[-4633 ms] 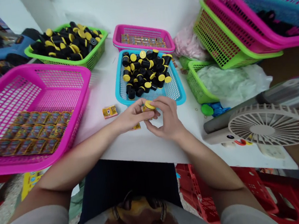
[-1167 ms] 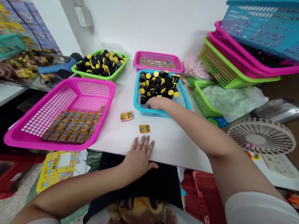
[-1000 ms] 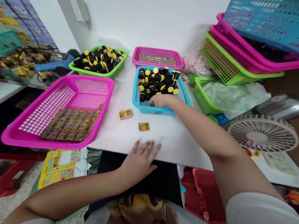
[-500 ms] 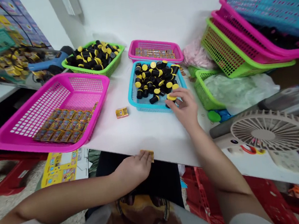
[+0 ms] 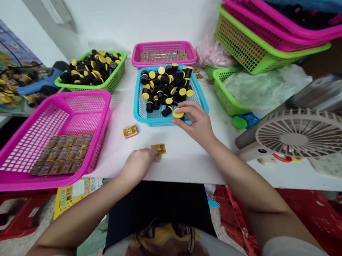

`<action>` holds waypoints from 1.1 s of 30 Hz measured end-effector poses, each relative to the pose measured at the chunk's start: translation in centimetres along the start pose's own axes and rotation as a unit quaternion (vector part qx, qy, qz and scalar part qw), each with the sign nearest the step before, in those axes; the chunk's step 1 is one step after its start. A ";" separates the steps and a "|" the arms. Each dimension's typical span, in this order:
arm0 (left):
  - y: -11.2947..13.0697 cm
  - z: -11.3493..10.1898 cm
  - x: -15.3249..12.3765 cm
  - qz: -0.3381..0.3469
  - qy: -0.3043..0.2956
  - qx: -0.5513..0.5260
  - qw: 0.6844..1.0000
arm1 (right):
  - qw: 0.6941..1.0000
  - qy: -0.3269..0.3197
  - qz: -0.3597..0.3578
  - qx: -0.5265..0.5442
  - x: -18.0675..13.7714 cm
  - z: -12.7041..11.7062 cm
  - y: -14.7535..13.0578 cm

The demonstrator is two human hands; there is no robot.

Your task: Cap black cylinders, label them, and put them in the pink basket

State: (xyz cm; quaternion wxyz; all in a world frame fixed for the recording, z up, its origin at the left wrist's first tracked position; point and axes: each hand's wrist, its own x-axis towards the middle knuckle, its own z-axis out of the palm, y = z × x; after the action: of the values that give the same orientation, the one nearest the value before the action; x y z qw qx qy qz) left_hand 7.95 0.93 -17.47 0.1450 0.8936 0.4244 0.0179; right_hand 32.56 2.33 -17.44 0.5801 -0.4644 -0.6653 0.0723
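Note:
Between thumb and fingers, my right hand [image 5: 197, 122] grips a small black canister with a yellow lid [image 5: 178, 113], over the near edge of the blue basket [image 5: 154, 120]. That basket holds many more black canisters with yellow lids [image 5: 166, 83]. Closer to me, my left hand [image 5: 140, 163] pinches a small yellow printed label [image 5: 159, 148] just above the white table. A little stack of similar labels [image 5: 130, 131] lies on the table, left of the blue basket. Rows of wrapped printed pieces [image 5: 62, 153] sit in the pink basket [image 5: 96, 111] at the left.
Behind stand a green basket [image 5: 113, 79] heaped with canisters and a pink basket [image 5: 164, 46] of clear-topped pieces. At the right are stacked, tilted baskets [image 5: 251, 50], a green basket [image 5: 230, 97] with plastic bags and a handheld fan [image 5: 303, 134]. A blue tool [image 5: 44, 82] lies far left.
My left hand has brought the label up from the table's front edge onto the table area. My right hand has drawn the canister slightly toward me and left. The view has shifted.

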 end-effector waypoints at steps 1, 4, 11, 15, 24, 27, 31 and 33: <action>-0.3 -0.1 0.3 -0.011 -0.009 -0.034 0.999 | 1.000 -0.001 0.010 0.008 0.0 0.0 -0.1; -1.2 -0.9 1.0 -0.014 0.013 -0.086 0.996 | 0.999 -0.004 0.042 0.031 0.1 0.2 -0.1; 0.8 -5.2 1.7 0.069 0.232 -0.262 0.934 | 0.997 0.048 0.034 0.050 0.2 0.4 0.2; 2.7 -6.9 4.7 0.061 0.233 -0.321 0.916 | 0.988 0.109 0.066 0.086 0.3 0.3 0.2; 0.3 -1.7 8.6 0.218 0.258 -0.410 0.847 | 0.936 0.162 0.140 0.279 0.9 -0.5 -1.5; -0.1 -0.7 8.4 0.225 0.247 -0.463 0.821 | 0.929 0.132 0.119 0.323 0.5 -0.5 -2.7; 0.2 -0.5 8.3 0.241 0.262 -0.487 0.798 | 0.937 0.087 0.105 0.323 0.0 -0.3 -3.9; 0.4 -0.4 8.3 0.258 0.263 -0.511 0.776 | 0.935 0.074 0.105 0.331 -0.2 -0.1 -4.0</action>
State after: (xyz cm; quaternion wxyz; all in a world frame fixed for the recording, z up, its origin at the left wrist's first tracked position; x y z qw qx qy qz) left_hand 13.44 7.14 -17.70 0.4528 0.7247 0.1276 0.5035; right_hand 30.47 -0.12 -15.04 0.7375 -0.3174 -0.5067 0.3139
